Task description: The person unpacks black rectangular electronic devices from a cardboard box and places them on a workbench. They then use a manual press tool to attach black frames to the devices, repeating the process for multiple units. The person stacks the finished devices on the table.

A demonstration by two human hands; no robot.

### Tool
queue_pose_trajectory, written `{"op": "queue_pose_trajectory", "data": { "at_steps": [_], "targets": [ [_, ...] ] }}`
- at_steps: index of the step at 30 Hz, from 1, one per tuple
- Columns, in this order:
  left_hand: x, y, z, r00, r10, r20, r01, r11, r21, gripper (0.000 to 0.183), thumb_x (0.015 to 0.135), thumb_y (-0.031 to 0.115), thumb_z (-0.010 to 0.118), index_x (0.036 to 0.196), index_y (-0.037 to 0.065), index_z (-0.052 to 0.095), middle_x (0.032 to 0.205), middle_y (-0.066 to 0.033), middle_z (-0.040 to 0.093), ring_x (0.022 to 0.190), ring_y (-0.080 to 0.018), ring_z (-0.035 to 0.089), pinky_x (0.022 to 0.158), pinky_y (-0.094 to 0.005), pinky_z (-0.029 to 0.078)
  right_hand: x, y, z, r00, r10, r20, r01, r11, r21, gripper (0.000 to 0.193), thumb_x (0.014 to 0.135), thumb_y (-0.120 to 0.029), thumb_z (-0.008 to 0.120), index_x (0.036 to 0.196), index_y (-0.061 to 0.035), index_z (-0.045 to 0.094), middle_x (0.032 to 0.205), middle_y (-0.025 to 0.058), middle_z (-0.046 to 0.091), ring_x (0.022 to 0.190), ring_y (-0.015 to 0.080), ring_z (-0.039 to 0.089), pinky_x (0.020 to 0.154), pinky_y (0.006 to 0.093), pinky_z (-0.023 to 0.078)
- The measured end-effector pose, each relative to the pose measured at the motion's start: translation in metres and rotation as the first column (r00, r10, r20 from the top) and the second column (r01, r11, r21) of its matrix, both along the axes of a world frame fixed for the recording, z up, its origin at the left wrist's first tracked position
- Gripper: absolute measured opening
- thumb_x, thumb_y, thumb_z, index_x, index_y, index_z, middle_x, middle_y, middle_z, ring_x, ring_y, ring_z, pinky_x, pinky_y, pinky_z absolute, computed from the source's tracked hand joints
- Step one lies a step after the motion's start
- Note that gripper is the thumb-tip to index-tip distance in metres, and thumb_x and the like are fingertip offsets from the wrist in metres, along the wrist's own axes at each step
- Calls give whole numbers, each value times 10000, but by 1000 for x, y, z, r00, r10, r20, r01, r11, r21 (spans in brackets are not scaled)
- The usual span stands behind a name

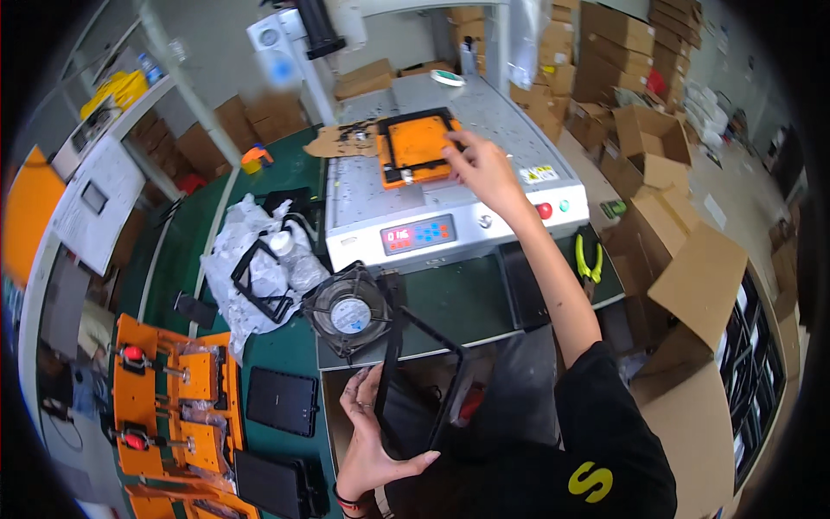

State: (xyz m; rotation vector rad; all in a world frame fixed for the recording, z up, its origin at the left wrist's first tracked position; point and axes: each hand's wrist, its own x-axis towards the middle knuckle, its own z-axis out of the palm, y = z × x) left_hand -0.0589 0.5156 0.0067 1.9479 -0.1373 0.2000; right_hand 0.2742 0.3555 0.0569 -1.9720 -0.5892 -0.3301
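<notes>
My left hand (376, 441) is low in the middle, thumb and fingers curved around the lower end of a thin black rectangular frame (454, 381), which is tilted upright over my lap. My right hand (484, 169) reaches over the grey machine (354, 195) to the right edge of an orange fixture plate (421, 143). Another black frame (393, 156) lies on this plate. Right thumb and forefinger are bent close together at that frame's edge; whatever may be between them is too small to make out. A small metal piece (407, 176) sits at the plate's near edge.
A round fan (349, 311) stands left of the held frame. Beyond it are a plastic bag (229, 298), a bottle (283, 245) and a loose black frame (244, 272). Orange clamp fixtures (138, 389) and black panels (282, 400) are lower left. Yellow-handled pliers (589, 259) and cartons (705, 268) are right.
</notes>
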Motion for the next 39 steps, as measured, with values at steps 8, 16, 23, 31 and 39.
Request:
{"op": "queue_pose_trajectory", "data": {
  "at_steps": [8, 16, 23, 31, 39],
  "targets": [
    [5, -7, -29, 997, -22, -68, 21, 1000, -13, 1201, 595, 300, 829, 1408, 3, -4, 1375, -250, 298, 1298, -341, 321, 1108, -421, 192, -54, -139, -105, 695, -524, 493, 698, 655, -288, 400, 785, 30, 519, 1177, -15, 581, 1199, 197, 566, 1017, 355, 588, 843, 411, 481],
    [31, -39, -13, 991, -133, 21, 133, 991, -1, 1209, 585, 300, 867, 1358, -78, 17, 1387, -283, 191, 1326, -385, 276, 1109, -427, 216, -56, -136, -118, 723, -504, 473, 665, 693, -278, 393, 778, -23, 592, 1170, -26, 592, 1207, 158, 565, 1057, 331, 560, 887, 397, 456],
    [61, -60, -14, 991, -129, 23, 125, 985, 122, 1110, 624, 302, 847, 1333, -151, 123, 1344, -266, 215, 1323, -394, 255, 1114, -416, 228, -121, -126, -80, 941, 269, -204, -171, 901, 399, 866, 847, -519, 594, 1484, -141, 145, 1396, 233, 373, 1292, 316, 386, 1090, 423, 264],
    [25, -58, -12, 896, -325, -302, 60, 763, -644, 1169, 636, 420, 840, 1406, -50, 97, 1388, -297, 283, 1297, -392, 350, 1119, -463, 205, -185, -62, -117, 284, 956, 73, -226, -7, 974, 1245, 574, -588, 741, 1493, -127, 37, 1340, 318, 382, 1186, 400, 469, 1046, 488, 299],
    [25, -91, -114, 521, -756, 396, 43, -440, -897, 1386, 525, 758, 699, 1450, -38, 42, 1397, -303, 318, 1287, -433, 358, 1125, -534, 166, -201, -23, -146, 24, 999, 46, -408, -33, 912, 1226, 616, -720, 672, 1451, 13, 156, 1255, 297, 458, 1157, 401, 488, 1041, 508, 313]
  ]
}}
